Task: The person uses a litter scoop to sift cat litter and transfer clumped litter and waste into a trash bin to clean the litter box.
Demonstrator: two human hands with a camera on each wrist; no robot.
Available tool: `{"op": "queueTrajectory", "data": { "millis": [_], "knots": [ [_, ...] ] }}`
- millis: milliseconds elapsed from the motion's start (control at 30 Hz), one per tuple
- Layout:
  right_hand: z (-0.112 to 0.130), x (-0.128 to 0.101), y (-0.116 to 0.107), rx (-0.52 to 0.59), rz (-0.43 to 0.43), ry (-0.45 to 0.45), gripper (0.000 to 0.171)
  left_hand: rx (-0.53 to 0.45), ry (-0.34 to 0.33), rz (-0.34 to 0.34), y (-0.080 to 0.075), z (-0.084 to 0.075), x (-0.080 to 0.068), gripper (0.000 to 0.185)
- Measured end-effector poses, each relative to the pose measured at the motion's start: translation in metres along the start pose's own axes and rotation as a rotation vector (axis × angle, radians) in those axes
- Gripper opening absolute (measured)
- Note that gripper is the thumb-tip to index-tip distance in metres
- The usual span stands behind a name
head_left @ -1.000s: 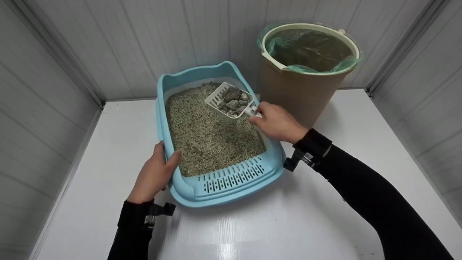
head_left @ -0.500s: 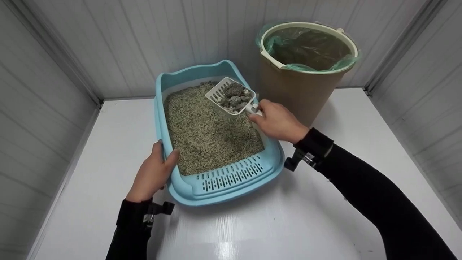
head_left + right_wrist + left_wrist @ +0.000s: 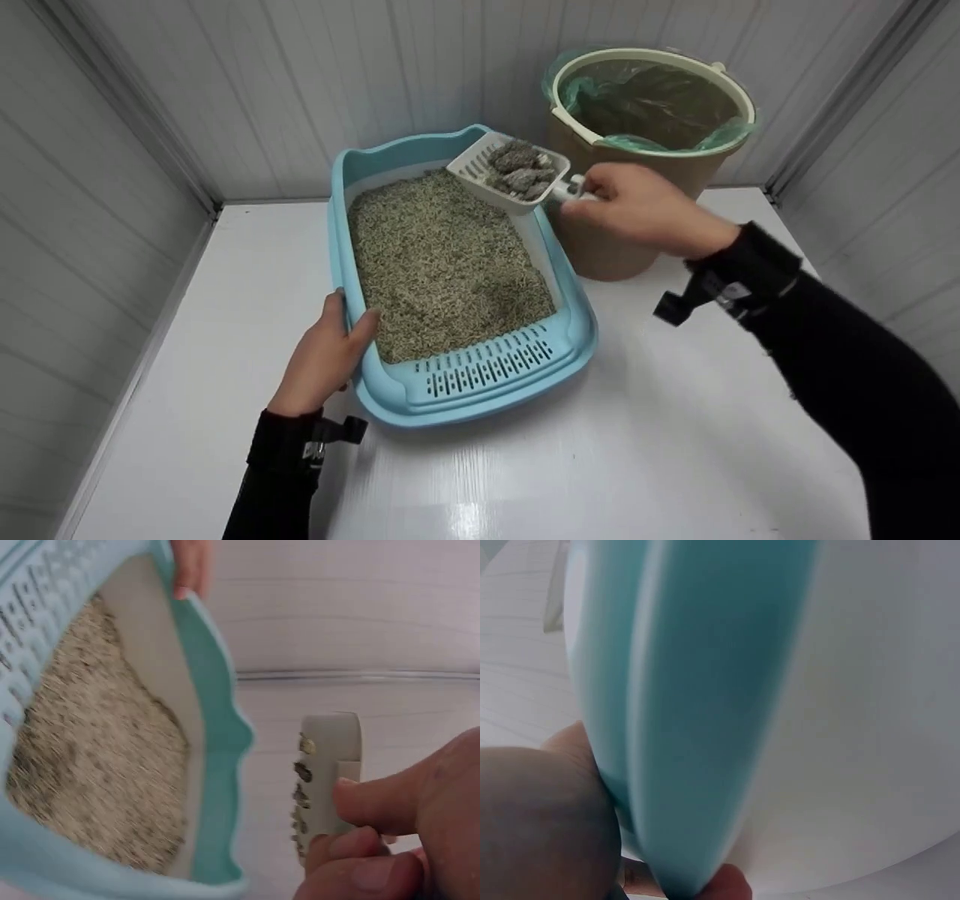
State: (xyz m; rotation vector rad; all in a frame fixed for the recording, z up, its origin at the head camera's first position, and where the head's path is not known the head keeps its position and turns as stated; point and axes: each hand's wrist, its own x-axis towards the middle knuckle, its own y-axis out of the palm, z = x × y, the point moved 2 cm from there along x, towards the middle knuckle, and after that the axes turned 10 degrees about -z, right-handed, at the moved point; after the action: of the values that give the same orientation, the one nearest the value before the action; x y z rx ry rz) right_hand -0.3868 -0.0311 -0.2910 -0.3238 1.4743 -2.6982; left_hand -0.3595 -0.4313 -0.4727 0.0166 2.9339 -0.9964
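Note:
A white slotted litter scoop (image 3: 487, 166) carries several grey clumps (image 3: 519, 165). My right hand (image 3: 645, 206) grips its handle, thumb and curled fingers showing in the right wrist view beside the scoop (image 3: 330, 765). The scoop is held over the right rim of a blue litter box (image 3: 480, 401), level with the bin's front. Tan pellet litter (image 3: 442, 270) fills the box. On the box's left rim my left hand (image 3: 322, 360) holds on, thumb over the edge and the other fingers outside. In the left wrist view the box's rim (image 3: 705, 690) hides part of that hand.
A brown bin (image 3: 607, 247) with a cream rim and a green liner bag (image 3: 637, 142) stands right behind the box. White ribbed walls (image 3: 300, 97) enclose the white tabletop (image 3: 480, 480) at the back and both sides.
My right hand has lifted the loaded scoop and moved it to the right, from above the litter to the box's right rim. The left hand keeps its hold on the box.

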Motion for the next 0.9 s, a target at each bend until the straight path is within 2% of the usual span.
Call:
{"op": "queueTrajectory", "data": {
  "millis": [67,167,267,333,500,700,767,900],
  "knots": [
    [-0.005,0.002,-0.031,-0.016,-0.024,0.035,0.034,-0.001,0.005,0.006,0.001,-0.001,0.001,0.095],
    [-0.022,0.009,-0.072,-0.040,-0.031,0.139,0.039,0.000,0.007,0.013,0.001,-0.002,0.002,0.097],
    [-0.043,0.017,-0.102,-0.102,-0.018,0.242,0.045,-0.001,0.000,0.018,0.000,0.000,0.003,0.100],
    [-0.056,0.022,-0.114,-0.185,-0.005,0.270,0.051,-0.005,-0.006,0.018,-0.001,0.003,0.003,0.100],
    [-0.077,0.034,-0.123,-0.366,0.011,0.270,0.055,-0.012,-0.014,0.013,-0.003,0.008,0.002,0.100],
    [-0.080,0.044,-0.124,-0.507,0.036,0.230,0.047,-0.004,-0.014,0.003,-0.005,0.011,0.000,0.101],
    [-0.079,0.044,-0.124,-0.569,0.027,0.200,0.038,-0.005,-0.009,-0.001,-0.005,0.011,0.000,0.101],
    [-0.076,0.042,-0.123,-0.697,-0.028,0.127,0.007,-0.008,0.005,-0.009,-0.004,0.010,0.001,0.098]
  ]
}}
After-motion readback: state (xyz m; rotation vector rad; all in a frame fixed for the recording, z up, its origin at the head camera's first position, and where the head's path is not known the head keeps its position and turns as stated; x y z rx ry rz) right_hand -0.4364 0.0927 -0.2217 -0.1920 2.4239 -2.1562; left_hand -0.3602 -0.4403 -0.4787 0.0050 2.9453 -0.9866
